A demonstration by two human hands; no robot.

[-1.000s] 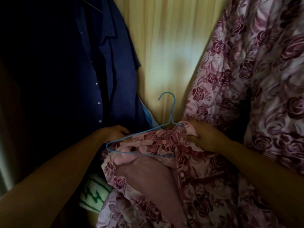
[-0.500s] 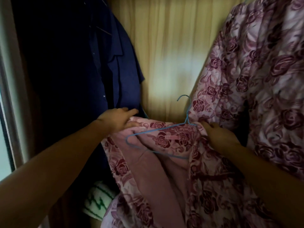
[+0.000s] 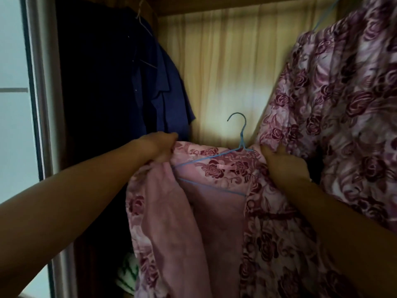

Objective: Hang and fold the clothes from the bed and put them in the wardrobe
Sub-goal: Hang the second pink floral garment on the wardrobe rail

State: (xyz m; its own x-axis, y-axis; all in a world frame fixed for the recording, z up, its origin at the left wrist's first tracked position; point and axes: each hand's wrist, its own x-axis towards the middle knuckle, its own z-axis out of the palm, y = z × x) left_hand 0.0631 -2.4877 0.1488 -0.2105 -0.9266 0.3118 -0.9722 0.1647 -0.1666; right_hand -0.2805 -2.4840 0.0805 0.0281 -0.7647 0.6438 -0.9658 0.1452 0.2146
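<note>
I hold a pink garment with dark red roses up inside the wardrobe, draped on a blue wire hanger whose hook points up, free of any rail. My left hand grips the garment's left shoulder. My right hand grips its right shoulder beside the hanger's neck. The garment's plain pink inside faces me and hangs down out of view.
A dark blue shirt hangs on a hanger at the left. A second rose-print garment hangs at the right on a blue hanger. The wardrobe's yellowish back wall shows between them. A green-striped white cloth lies low left, near the door frame.
Both hands have lifted the rose garment and its hanger higher in the wardrobe and pulled its shoulders apart. My view has tilted up, showing the hangers above.
</note>
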